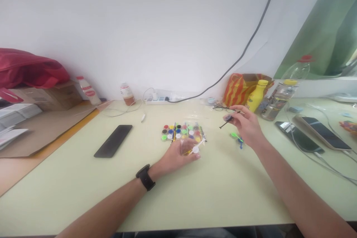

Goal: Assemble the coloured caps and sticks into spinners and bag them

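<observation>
My left hand point(180, 156) is closed around a white plastic piece point(196, 149), a round disc with thin arms. Something clear, like plastic film, and a yellow part also show between its fingers. Raised above the table, my right hand point(247, 124) pinches a black piece point(228, 118) with a round middle and a thin arm. Just beyond my left hand lie rows of small coloured discs point(171, 131) with thin sticks, some under clear plastic. Below my right hand rest a green piece point(233, 135) and a blue arrow-tipped piece point(240, 142).
A black phone point(113, 141) lies at left, with more phones point(326, 134) on cables at right. Along the wall stand a power strip point(156, 100), a brown-liquid bottle point(127, 95), a yellow bottle point(256, 95) and a striped bag point(234, 89). Glasses point(219, 109) lie near the bag.
</observation>
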`<state>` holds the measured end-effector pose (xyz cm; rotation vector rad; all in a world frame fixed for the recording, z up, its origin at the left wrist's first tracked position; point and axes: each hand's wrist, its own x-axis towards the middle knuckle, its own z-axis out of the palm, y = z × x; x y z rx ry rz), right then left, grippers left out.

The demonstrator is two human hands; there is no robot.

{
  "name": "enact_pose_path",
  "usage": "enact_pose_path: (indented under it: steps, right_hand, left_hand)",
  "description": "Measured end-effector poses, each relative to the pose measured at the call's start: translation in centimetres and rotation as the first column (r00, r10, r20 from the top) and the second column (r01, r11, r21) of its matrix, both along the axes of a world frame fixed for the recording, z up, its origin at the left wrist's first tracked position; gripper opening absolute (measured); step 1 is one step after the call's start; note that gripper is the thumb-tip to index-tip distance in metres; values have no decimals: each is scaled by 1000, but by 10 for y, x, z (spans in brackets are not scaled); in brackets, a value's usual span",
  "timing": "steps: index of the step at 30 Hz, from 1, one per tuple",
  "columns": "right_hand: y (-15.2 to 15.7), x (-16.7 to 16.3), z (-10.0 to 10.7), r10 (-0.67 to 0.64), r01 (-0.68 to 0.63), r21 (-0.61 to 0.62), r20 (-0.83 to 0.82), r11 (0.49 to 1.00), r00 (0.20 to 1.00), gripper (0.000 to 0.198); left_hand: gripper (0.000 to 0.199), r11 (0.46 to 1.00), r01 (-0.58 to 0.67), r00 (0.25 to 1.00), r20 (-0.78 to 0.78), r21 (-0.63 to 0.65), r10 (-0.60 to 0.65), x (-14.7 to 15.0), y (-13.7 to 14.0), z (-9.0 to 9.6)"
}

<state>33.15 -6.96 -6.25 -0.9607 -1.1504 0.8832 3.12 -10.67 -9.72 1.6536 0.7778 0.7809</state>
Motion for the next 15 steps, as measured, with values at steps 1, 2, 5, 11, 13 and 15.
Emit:
enact_pose_path:
  steps: [1,2,5,11,13,15]
  right_hand:
    - [-1,-1,1,21,-21,-5,-25,1000,999,29]
    - [-2,-2,2,36,-37,-8,-41,999,998,30]
    - [-9,-9,6,49,-49,-2,-5,999,999,32]
    - [-29,-36,31,71,-106,139,235,985,969,25]
    - [-32,-45,47,27,-108,202,366,973,930,22]
    - [-31,-53,64,-74,-78,272,508,959,858,20]
  left_hand:
    - [44,1000,0,1000,-10,4,0,0,0,1]
    - [44,1000,0,1000,-18,1,0,0,-1,2]
    - [44,999,-21,999,-31,-34,20,0,-3,5]
    - [43,999,-8,1000,-14,-39,8,1,-5,8]
    - [42,1000,7,1000,-3,-19,-7,2,-4,7]
    - [41,1000,16,1000,10,0,-16,2,-4,6]
